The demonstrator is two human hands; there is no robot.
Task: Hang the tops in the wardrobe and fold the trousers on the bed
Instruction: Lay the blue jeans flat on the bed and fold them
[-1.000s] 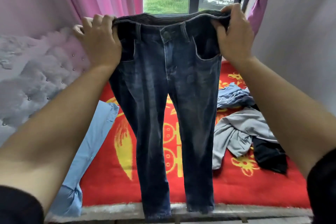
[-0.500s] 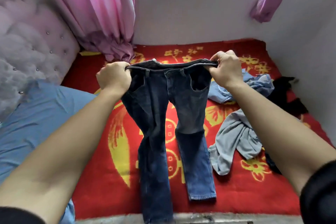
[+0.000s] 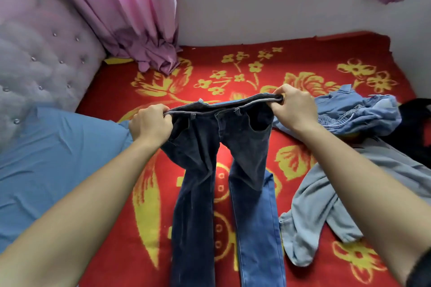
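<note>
Dark blue jeans (image 3: 224,170) lie lengthwise on the red and yellow blanket (image 3: 233,65), legs stretched toward me. The waistband is still raised off the bed. My left hand (image 3: 150,123) grips the waistband's left end, and my right hand (image 3: 293,107) grips its right end, pulling it taut. To the right lie a light blue denim garment (image 3: 354,114), a grey top (image 3: 326,205) and a black garment (image 3: 415,128).
A blue pillow (image 3: 53,158) lies at the left against the tufted pink-grey headboard (image 3: 39,53). A pink curtain (image 3: 130,18) hangs down onto the bed's far left corner. White walls (image 3: 279,0) close the far and right sides.
My hands have lowered the jeans from chest height down toward the bed. The legs now lie flat on the blanket. My view has tilted downward, away from the window.
</note>
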